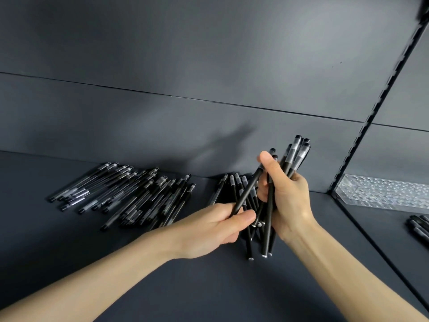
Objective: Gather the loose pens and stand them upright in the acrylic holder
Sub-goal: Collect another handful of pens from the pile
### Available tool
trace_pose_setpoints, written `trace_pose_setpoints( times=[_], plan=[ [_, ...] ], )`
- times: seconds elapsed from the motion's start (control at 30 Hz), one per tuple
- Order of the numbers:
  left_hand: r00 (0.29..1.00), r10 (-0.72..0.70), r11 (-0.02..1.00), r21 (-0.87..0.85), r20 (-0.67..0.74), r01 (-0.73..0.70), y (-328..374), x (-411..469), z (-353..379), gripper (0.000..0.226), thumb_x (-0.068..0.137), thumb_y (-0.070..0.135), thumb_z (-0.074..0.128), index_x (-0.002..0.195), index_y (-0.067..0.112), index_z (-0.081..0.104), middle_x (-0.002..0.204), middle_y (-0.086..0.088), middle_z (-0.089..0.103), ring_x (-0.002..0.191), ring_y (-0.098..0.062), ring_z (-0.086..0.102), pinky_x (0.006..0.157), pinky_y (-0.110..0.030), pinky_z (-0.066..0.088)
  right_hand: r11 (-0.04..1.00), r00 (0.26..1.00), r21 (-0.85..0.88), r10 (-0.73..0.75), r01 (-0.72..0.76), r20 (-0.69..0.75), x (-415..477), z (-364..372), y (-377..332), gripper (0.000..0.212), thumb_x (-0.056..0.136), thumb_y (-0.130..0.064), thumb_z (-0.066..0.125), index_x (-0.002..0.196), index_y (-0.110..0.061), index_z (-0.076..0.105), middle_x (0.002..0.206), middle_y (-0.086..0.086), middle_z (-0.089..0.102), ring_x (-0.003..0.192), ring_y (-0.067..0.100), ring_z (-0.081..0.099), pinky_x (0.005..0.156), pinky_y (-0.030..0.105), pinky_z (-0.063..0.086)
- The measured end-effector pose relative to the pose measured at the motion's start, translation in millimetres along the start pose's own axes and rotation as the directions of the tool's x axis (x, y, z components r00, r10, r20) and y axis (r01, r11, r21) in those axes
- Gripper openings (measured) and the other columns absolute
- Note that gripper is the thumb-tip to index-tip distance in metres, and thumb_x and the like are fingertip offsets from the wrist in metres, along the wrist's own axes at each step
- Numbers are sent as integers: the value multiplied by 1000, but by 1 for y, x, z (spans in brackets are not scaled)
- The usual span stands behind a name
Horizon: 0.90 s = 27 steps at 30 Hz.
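On a matte dark grey shelf surface [162, 275], well to the left of the held bundle, a loose pile of slim black pens with clear ribbed caps [130, 196] is spread flat. Their long axes mostly run from lower left to upper right, away from the viewer. Just left of the bundle, the left hand [216, 231] is held with thumb and curled fingers pinching the lower end of a single matte black pen [248, 189], which slants up and to the right towards the bundle. Behind it, a few more capped pens [234, 184] lie flat and point towards the back wall. The bundle of thin black pens [294, 156] itself is gripped by the right hand [287, 201], fingers curled round the barrels and thumb raised against them. The long axes are nearly upright and lean slightly right, with clear caps at the top and silver-tipped ends down by the shelf; contact with it cannot be told. Right of the bundle, beyond a slotted dark metal upright [362, 135], a clear rectangular acrylic holder with a faceted, dimpled top [380, 194] is set flat. Nearer than it, further black pens [420, 226] are cut by the frame edge.
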<state>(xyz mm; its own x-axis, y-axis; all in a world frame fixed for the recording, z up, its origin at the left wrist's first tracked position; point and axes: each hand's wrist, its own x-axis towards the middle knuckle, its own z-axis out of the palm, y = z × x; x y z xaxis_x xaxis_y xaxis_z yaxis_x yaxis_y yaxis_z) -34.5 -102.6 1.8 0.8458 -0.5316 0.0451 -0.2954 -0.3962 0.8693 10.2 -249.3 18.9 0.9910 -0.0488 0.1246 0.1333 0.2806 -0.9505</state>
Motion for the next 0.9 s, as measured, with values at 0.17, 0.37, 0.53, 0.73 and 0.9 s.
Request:
trace_pose_setpoints(
  times=[0.17, 0.37, 0.53, 0.73, 0.9],
  plan=[
    [1000, -11, 998, 56, -9, 11, -10, 1, -15, 54, 76, 69, 31, 74, 19, 51, 72, 6, 54, 67, -7, 47, 66, -18, 38, 1000, 998, -16, -8, 9, 54, -1, 2, -1, 33, 90, -30, 60, 62, -17, 47, 54, -1, 37, 47, 12, 36, 49, 27, 35],
    [852, 82, 969, -159, -517, -189, -17, 9, -32, 65, 76, 66, 37, 88, 6, 59, 81, -5, 64, 77, -17, 59, 70, -35, 45, 995, 937, -19, -81, 93, 339, -21, 25, 5, 27, 95, -18, 53, 75, -1, 52, 54, 8, 48, 49, 18, 51, 59, 32, 53],
    [875, 170, 935, -206, -454, -288, 0, -2, -33, 56, 82, 60, 44, 111, 15, 60, 88, -23, 62, 64, -33, 58, 54, -42, 46, 967, 868, -149, -110, 206, 485, -31, 30, 26, 15, 88, -5, 62, 76, -2, 53, 59, -3, 51, 72, 19, 57, 70, 30, 55],
    [899, 174, 968, -100, -403, -232, 16, -8, -29, 27, 85, 39, 62, 109, 26, 61, 103, 3, 69, 50, -29, 61, 40, -40, 50, 934, 755, -318, 92, 160, 649, -36, 22, 35, 24, 93, -11, 58, 70, -3, 58, 66, 6, 60, 66, 12, 57, 71, 18, 48],
    [857, 203, 956, -95, -474, -279, 10, -4, -29, 32, 83, 39, 57, 104, 16, 63, 90, -5, 70, 86, -11, 67, 75, -19, 52, 949, 767, -308, 150, 64, 624, -33, 22, 34, 26, 93, -15, 56, 71, -3, 52, 52, 3, 42, 51, 15, 42, 57, 24, 47]
  ],
)
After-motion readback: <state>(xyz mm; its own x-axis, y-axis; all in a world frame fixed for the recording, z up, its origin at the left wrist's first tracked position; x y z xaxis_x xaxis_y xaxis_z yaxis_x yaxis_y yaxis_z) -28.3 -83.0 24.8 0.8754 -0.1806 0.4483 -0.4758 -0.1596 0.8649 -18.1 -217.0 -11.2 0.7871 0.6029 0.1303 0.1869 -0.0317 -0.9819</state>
